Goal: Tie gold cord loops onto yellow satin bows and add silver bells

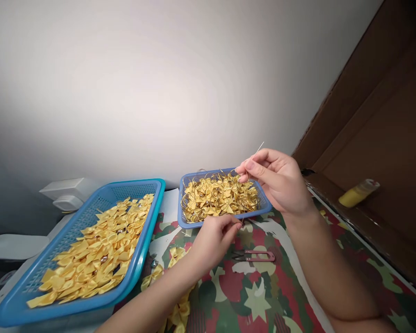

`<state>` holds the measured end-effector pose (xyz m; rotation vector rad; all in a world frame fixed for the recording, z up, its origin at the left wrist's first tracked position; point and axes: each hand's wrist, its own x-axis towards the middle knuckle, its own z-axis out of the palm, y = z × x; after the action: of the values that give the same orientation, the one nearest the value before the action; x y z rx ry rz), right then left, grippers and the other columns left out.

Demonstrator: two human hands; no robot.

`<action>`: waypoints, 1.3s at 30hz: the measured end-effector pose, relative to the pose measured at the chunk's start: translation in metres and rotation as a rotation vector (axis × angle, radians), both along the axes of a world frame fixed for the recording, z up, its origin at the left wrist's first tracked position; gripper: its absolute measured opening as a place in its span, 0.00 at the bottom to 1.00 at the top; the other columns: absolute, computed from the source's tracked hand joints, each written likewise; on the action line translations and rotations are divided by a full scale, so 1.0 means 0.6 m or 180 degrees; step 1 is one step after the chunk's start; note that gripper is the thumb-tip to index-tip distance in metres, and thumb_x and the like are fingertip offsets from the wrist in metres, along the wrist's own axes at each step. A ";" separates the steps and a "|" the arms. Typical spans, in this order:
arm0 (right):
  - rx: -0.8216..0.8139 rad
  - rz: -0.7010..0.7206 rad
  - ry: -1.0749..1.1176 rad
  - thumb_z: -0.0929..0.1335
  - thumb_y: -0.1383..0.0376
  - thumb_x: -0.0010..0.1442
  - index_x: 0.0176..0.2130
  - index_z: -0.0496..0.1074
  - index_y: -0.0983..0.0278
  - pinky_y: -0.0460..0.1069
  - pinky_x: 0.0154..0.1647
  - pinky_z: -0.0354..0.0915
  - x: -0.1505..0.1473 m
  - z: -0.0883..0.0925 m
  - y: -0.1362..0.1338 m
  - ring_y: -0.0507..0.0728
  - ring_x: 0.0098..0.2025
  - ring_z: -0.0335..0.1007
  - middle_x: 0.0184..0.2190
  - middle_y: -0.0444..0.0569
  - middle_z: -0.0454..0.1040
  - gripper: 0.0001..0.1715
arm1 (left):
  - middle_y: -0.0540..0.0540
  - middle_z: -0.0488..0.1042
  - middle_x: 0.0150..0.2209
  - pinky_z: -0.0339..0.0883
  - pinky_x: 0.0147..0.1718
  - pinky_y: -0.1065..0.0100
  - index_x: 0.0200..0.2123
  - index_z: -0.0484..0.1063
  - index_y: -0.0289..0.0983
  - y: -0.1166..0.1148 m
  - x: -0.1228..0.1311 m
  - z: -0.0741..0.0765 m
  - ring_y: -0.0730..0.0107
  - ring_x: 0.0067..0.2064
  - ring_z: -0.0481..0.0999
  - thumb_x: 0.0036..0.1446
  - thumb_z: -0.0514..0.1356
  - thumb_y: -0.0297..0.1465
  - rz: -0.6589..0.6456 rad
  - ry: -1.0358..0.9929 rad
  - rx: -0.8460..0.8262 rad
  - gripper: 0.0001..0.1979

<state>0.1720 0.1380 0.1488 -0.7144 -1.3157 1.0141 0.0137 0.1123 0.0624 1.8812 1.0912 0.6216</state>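
Observation:
My right hand (275,178) is raised over the right side of the small blue basket (208,222). Its thumb and fingers pinch a thin needle (260,148) that points up. Lower down, my left hand (220,233) is closed in a pinch in front of that basket's near rim. What lies between its fingertips is too small to make out. Gold ribbon bows with shiny loops (222,194) fill the small basket. Thread snips (254,255) with a pink handle lie on the patterned cloth below my hands.
At the left stands a large blue basket (138,259) heaped with yellow satin bows (97,254). More loose bows (178,314) lie by my left forearm. A brown cardboard panel (377,106) borders the right, with a yellow thread spool (358,193) beside it. A pale wall rises behind.

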 end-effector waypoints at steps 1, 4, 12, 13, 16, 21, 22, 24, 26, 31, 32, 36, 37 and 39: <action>0.0016 -0.0025 0.0013 0.75 0.62 0.55 0.28 0.72 0.63 0.46 0.34 0.75 0.000 0.000 0.001 0.49 0.27 0.76 0.28 0.43 0.80 0.10 | 0.52 0.68 0.21 0.54 0.24 0.72 0.29 0.74 0.36 0.000 0.001 -0.002 0.73 0.23 0.63 0.63 0.53 0.34 -0.0039 0.0032 0.0006 0.14; 0.0074 -0.0077 0.0080 0.75 0.62 0.54 0.29 0.72 0.62 0.46 0.33 0.74 0.003 -0.001 0.003 0.49 0.26 0.76 0.28 0.42 0.80 0.10 | 0.51 0.71 0.21 0.54 0.24 0.72 0.27 0.73 0.36 0.000 0.001 -0.006 0.74 0.22 0.64 0.62 0.53 0.33 -0.0209 0.0157 -0.0022 0.14; 0.0096 -0.0037 0.0145 0.75 0.64 0.55 0.28 0.72 0.62 0.45 0.33 0.74 0.007 -0.001 0.004 0.49 0.26 0.75 0.28 0.42 0.80 0.09 | 0.49 0.73 0.20 0.51 0.19 0.70 0.24 0.75 0.37 -0.005 -0.031 0.008 0.70 0.21 0.67 0.54 0.60 0.35 -0.0858 0.1244 -0.0335 0.10; 0.0096 -0.0036 0.0136 0.75 0.64 0.55 0.28 0.73 0.63 0.46 0.33 0.74 0.007 0.000 0.004 0.49 0.26 0.75 0.28 0.42 0.80 0.09 | 0.49 0.72 0.19 0.51 0.18 0.70 0.24 0.75 0.37 -0.005 -0.037 0.016 0.70 0.20 0.66 0.54 0.61 0.37 -0.0830 0.1345 -0.0353 0.12; 0.0095 -0.0005 0.0091 0.74 0.64 0.56 0.29 0.73 0.63 0.46 0.33 0.74 0.006 0.000 0.002 0.49 0.27 0.76 0.28 0.43 0.80 0.08 | 0.49 0.76 0.25 0.58 0.21 0.70 0.31 0.75 0.38 -0.006 -0.045 0.042 0.69 0.24 0.71 0.58 0.59 0.42 -0.0432 0.0960 -0.0132 0.14; -0.0001 0.0182 -0.0018 0.73 0.66 0.57 0.29 0.75 0.63 0.46 0.35 0.73 -0.002 -0.002 -0.005 0.50 0.30 0.77 0.28 0.43 0.80 0.06 | 0.42 0.71 0.56 0.66 0.51 0.60 0.56 0.66 0.41 -0.002 -0.039 0.057 0.59 0.54 0.72 0.61 0.60 0.38 0.0197 -0.0461 0.0616 0.21; -0.0027 0.0241 -0.0068 0.73 0.66 0.57 0.29 0.75 0.63 0.46 0.36 0.73 -0.005 -0.002 -0.007 0.50 0.31 0.77 0.28 0.43 0.80 0.06 | 0.41 0.67 0.60 0.63 0.56 0.58 0.58 0.65 0.42 -0.001 -0.038 0.055 0.57 0.59 0.68 0.61 0.59 0.38 0.0134 -0.0697 0.0590 0.22; -0.0114 0.0377 -0.0203 0.73 0.67 0.57 0.28 0.75 0.62 0.47 0.38 0.73 -0.011 -0.003 -0.011 0.52 0.34 0.78 0.29 0.44 0.81 0.06 | 0.42 0.65 0.62 0.57 0.61 0.58 0.60 0.64 0.43 0.003 -0.038 0.050 0.58 0.63 0.63 0.63 0.57 0.38 -0.0031 -0.1155 0.0354 0.22; -0.0227 0.0505 -0.0353 0.73 0.67 0.57 0.26 0.75 0.62 0.48 0.41 0.73 -0.018 -0.004 -0.013 0.53 0.40 0.78 0.33 0.45 0.81 0.07 | 0.42 0.66 0.61 0.56 0.61 0.59 0.59 0.65 0.43 0.006 -0.038 0.045 0.59 0.61 0.64 0.65 0.55 0.39 -0.0198 -0.1608 0.0036 0.20; -0.0417 0.0745 -0.0539 0.73 0.67 0.54 0.22 0.74 0.63 0.49 0.44 0.72 -0.033 -0.009 -0.011 0.55 0.45 0.76 0.39 0.48 0.80 0.11 | 0.46 0.73 0.35 0.65 0.41 0.67 0.43 0.71 0.38 0.008 -0.035 0.043 0.70 0.37 0.71 0.67 0.51 0.41 -0.0465 -0.2585 -0.0550 0.15; -0.0437 0.0763 -0.0525 0.74 0.66 0.54 0.22 0.74 0.63 0.50 0.44 0.72 -0.036 -0.012 -0.009 0.55 0.43 0.76 0.37 0.48 0.80 0.11 | 0.50 0.69 0.28 0.63 0.34 0.70 0.38 0.70 0.37 0.007 -0.034 0.044 0.73 0.31 0.67 0.67 0.51 0.41 -0.0441 -0.2674 -0.0654 0.15; -0.0453 0.0641 -0.0321 0.74 0.61 0.53 0.25 0.75 0.63 0.51 0.43 0.72 -0.040 -0.020 -0.006 0.54 0.37 0.77 0.32 0.47 0.81 0.10 | 0.57 0.47 0.21 0.45 0.22 0.73 0.29 0.64 0.37 0.001 -0.035 0.053 0.77 0.22 0.46 0.67 0.52 0.39 -0.0322 -0.2812 -0.1001 0.15; -0.0436 0.0611 -0.0244 0.74 0.60 0.54 0.26 0.75 0.63 0.51 0.43 0.72 -0.038 -0.021 -0.007 0.54 0.37 0.76 0.31 0.46 0.81 0.10 | 0.57 0.46 0.21 0.43 0.22 0.72 0.29 0.63 0.37 0.000 -0.035 0.056 0.77 0.23 0.44 0.67 0.52 0.39 -0.0360 -0.2794 -0.1029 0.15; -0.0346 0.0588 -0.0063 0.74 0.60 0.55 0.28 0.74 0.62 0.50 0.43 0.71 -0.031 -0.016 -0.009 0.53 0.37 0.76 0.31 0.45 0.81 0.09 | 0.57 0.46 0.21 0.41 0.22 0.72 0.29 0.63 0.37 -0.004 -0.036 0.063 0.77 0.23 0.44 0.66 0.52 0.39 -0.0489 -0.2673 -0.1026 0.15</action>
<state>0.1532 0.1328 0.1394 -0.6951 -1.3703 1.2377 -0.0079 0.1098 0.1003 1.2073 0.4510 0.9572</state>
